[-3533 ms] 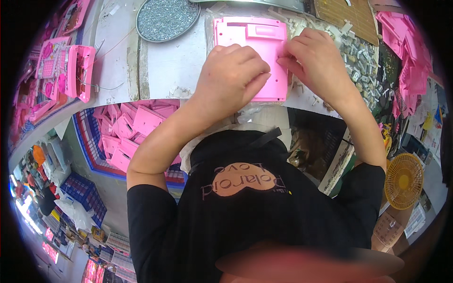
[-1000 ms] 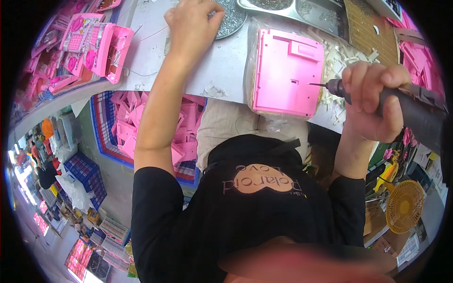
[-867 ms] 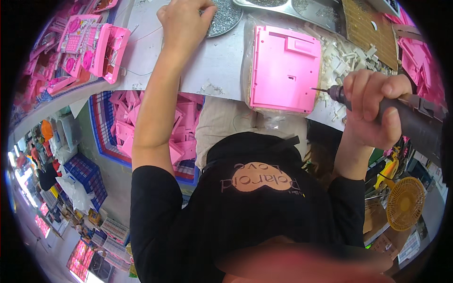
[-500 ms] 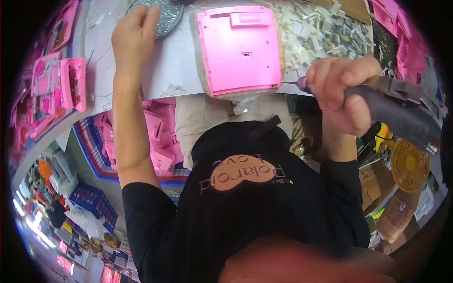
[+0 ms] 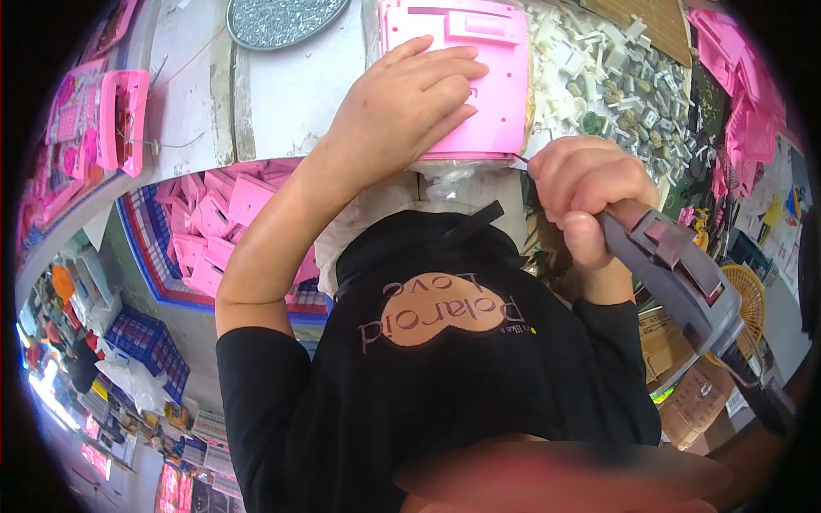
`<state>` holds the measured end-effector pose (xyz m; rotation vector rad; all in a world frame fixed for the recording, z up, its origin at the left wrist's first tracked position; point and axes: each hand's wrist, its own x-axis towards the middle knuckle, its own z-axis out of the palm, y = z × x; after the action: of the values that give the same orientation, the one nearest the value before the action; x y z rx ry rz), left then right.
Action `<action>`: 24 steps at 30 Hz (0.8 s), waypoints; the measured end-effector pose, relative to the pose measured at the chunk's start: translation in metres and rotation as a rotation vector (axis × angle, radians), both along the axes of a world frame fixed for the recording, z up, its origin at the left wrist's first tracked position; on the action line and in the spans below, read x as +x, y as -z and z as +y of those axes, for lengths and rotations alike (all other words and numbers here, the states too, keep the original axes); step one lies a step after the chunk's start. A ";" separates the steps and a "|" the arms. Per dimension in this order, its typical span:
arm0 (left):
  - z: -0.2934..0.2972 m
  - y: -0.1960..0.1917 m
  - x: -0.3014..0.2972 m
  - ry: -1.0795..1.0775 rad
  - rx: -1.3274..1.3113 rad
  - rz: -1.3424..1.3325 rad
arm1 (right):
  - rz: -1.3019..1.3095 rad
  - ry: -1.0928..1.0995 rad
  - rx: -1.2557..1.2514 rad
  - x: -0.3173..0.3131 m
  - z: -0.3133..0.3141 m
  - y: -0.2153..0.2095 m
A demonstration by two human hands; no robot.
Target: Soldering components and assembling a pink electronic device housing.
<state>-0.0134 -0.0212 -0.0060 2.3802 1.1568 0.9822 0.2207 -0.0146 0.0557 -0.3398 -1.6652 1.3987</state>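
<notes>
Atop pink casing (image 5: 497, 96): left hand (image 5: 405, 104) (palm down).

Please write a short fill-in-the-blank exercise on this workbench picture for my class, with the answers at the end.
1. The left hand rests on a panel coloured ____.
2. The screwdriver is held in the person's ____.
3. In the picture, the dish of small silver pieces lies to the ____ of the panel.
4. The fan is coloured ____.

Missing words: pink; right hand; left; yellow.
</notes>
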 end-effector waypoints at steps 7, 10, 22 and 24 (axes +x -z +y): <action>0.001 -0.001 0.000 -0.009 -0.042 -0.022 | 0.042 -0.031 -0.069 -0.011 0.025 -0.021; -0.006 0.000 0.001 -0.016 -0.076 -0.053 | 0.002 -0.008 -0.059 -0.015 0.027 -0.014; -0.001 0.004 -0.002 -0.003 -0.128 -0.110 | -0.011 -0.114 0.047 -0.026 0.040 -0.002; 0.003 0.004 -0.004 -0.001 -0.115 -0.107 | 0.028 -0.123 0.028 -0.025 0.057 -0.009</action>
<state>-0.0177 -0.0185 -0.0103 2.2095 1.1437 1.0022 0.1957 0.0420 0.0648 -0.2035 -1.7059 1.4618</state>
